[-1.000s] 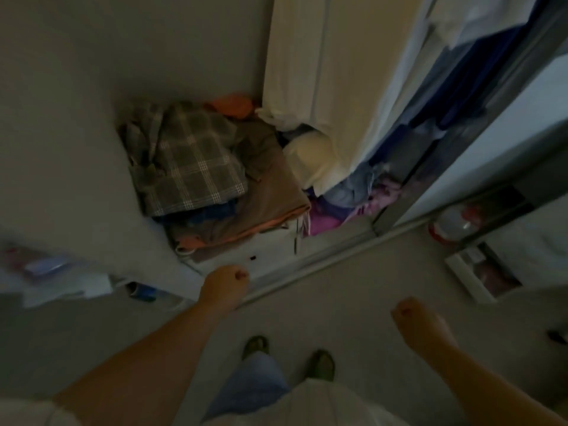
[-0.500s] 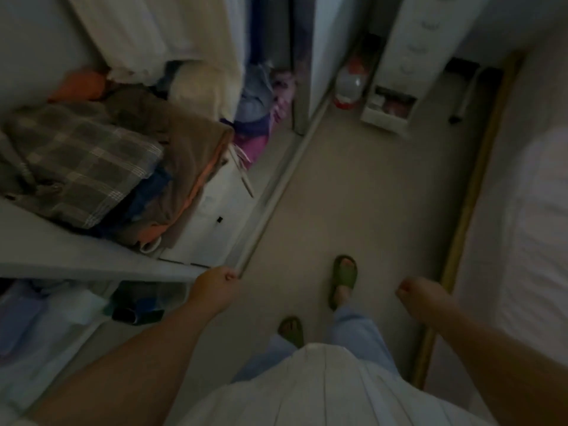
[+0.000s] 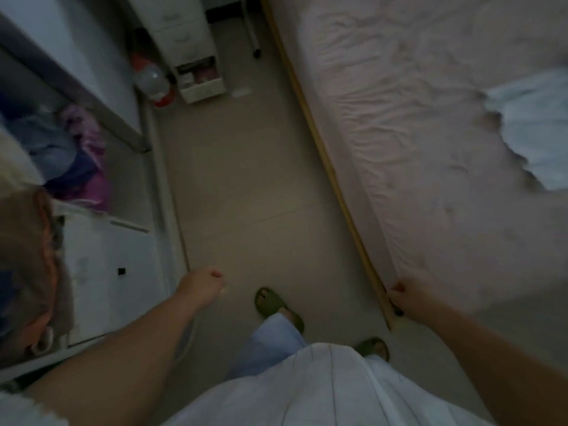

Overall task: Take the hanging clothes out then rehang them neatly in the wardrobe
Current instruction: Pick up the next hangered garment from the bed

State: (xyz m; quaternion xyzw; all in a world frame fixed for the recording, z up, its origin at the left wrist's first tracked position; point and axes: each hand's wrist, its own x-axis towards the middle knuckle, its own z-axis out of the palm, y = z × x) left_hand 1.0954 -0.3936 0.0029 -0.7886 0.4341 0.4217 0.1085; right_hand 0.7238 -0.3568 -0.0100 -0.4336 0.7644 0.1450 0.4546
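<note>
No text, label, brand, number or sign can be read anywhere in this dim, blurred view. The red-and-white bottle (image 3: 153, 84) and the white drawer unit (image 3: 190, 56), both far beyond the fingertips of the left hand (image 3: 201, 285), carry shapes too smeared to make out as letters.

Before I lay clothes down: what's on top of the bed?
On the bed lie a wrinkled pink sheet and a pale blue-white cloth at the right edge. What is under them is covered.
</note>
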